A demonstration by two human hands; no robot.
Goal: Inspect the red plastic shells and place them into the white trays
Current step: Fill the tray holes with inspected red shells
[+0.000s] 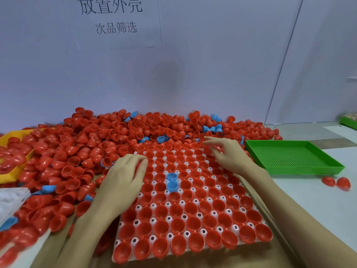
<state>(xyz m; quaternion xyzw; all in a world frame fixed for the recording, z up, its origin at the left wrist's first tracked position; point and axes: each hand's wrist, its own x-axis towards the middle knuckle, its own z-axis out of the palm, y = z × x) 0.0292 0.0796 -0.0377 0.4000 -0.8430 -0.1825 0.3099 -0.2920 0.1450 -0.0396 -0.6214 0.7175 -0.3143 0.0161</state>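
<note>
Shells of thin red plastic (108,144), heaped far and left of your white moulded tray (193,250), look light and slippery; pinch the rim. Left hand (123,178) curls loosely, whether holding anything I cannot tell; right hand (228,153) spread apart.

body: two bare forearms; hands (123,182) ungloved; nothing worn

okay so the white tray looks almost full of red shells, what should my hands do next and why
Probably lift out the two blue shells sitting in the white tray among the red shells. The left hand is nearest, just beside them, while the right hand hovers at the far rows. Blue doesn't belong in this red fill.
</note>
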